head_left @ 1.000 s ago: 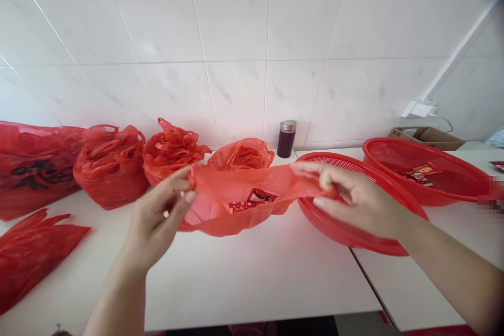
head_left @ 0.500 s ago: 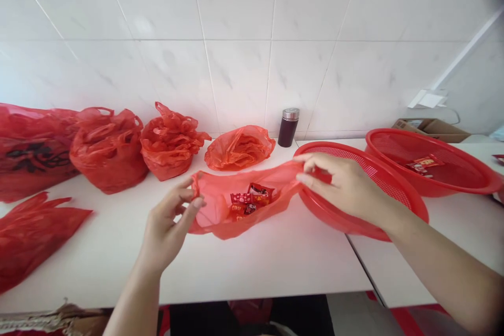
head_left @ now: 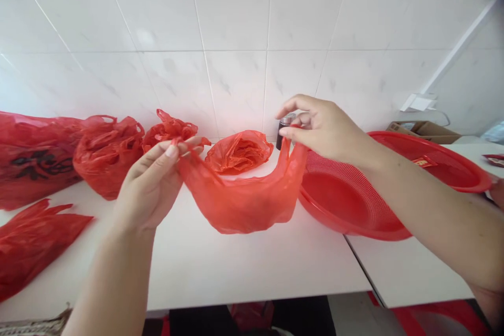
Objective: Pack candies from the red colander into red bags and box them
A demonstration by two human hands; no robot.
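Observation:
A thin red plastic bag (head_left: 244, 202) hangs between my two hands, sagging in the middle over the white table. My left hand (head_left: 151, 184) pinches one handle at the bag's left end. At the other end, my right hand (head_left: 317, 123) has the second handle between thumb and fingers. Whatever lies in the bag is hidden by its front wall. Behind it, a crumpled red bag (head_left: 240, 151) rests on the table. Partly covered by my right hand is a dark flask (head_left: 280, 136) with a silver lid.
Red plastic bags (head_left: 108, 155) stand along the wall at left, and another bag (head_left: 37, 247) lies nearer. On the right are a red mesh basket (head_left: 346, 189) and a second basket (head_left: 459, 176) with a packet in it. Behind stands a cardboard box (head_left: 433, 131). Part of another person's hand (head_left: 498, 191) shows at the right edge.
Both hands have risen, lifting the bag by its handles. Its mouth has narrowed, and the red candy packets that showed inside are now out of sight.

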